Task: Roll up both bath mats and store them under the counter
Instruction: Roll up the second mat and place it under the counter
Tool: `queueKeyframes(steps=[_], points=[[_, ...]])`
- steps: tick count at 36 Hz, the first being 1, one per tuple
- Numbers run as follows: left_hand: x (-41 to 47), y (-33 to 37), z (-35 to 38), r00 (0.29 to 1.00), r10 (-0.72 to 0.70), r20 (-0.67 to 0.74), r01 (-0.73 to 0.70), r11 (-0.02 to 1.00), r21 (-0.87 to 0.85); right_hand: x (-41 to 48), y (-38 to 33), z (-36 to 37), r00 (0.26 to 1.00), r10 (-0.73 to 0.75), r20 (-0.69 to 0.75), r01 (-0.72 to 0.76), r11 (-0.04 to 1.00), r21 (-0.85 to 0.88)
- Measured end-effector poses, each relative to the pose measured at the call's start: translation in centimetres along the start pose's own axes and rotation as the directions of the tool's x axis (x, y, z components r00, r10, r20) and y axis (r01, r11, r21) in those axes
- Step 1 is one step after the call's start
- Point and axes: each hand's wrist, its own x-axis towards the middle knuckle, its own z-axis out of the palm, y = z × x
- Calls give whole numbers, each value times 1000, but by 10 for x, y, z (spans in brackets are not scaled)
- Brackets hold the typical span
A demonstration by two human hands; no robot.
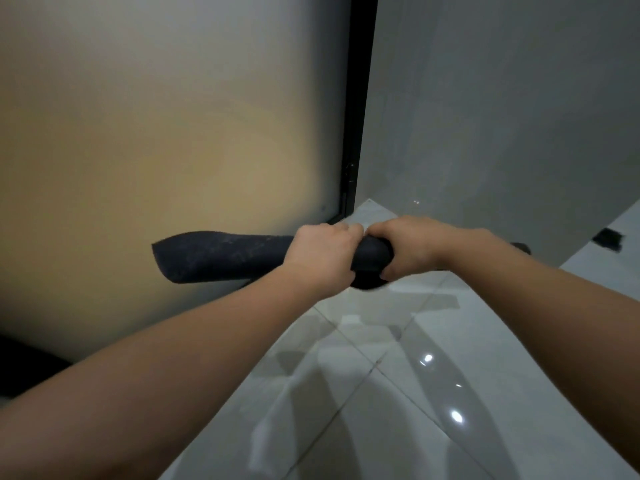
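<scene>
Mat [221,256]: a dark roll, held level above the floor, its long axis running left to right. Its left end stuck out free in front of the frosted panel; its right end showed only as a dark tip past your right wrist.

Left hand [320,259]: you had it closed over the top of the mat near the middle of the roll, knuckles up, fingers curled round the far side.

Right hand [408,249]: you had it clamped on the mat just right of the left hand, thumb underneath and fingers wrapped over the top. The two hands met at the fingertips on the far side of the roll.

Forearms: both bare, reaching from the near edge toward the mat and converging on it.

Panel [156,133]: a frosted pane filling the left and far part of the view, lit a dull yellow from behind, edged on its right by a black frame [360,109].

Wall [502,98]: plain grey, to the right of the frame, meeting the floor at the far right.

Floor [398,393]: glossy pale tiles with thin joints, carrying bright light spots and the shadows of your arms.

Dark patch [607,239]: a small black shape low at the far right, where floor and wall met; you could not tell what it was.

Dark mass [24,368]: a black shape at the near left edge, partly behind your left forearm; unidentifiable.
</scene>
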Motion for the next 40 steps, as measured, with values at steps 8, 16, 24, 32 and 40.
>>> queueKeyframes(steps=[8, 16, 24, 32, 40], points=[[8, -13, -6, 907, -119, 403, 288, 875, -389, -3, 0, 22, 765, -438, -473, 209, 863, -461], [0, -15, 7, 924, -166, 344, 266, 927, -265, 5, -8, 23, 925, -243, -292, 171, 953, -250], [-10, -13, 18, 989, -93, 115, 115, 973, -202, 7, 7, 0, 992, 42, 122, -57, 991, 124], [-10, -26, 8, 852, -53, 520, 374, 758, -534, 6, -5, 21, 948, -270, -166, 217, 935, -280], [-14, -34, 13, 774, -3, 633, 448, 709, -544, 6, -16, 35, 918, -332, -214, 255, 912, -321]])
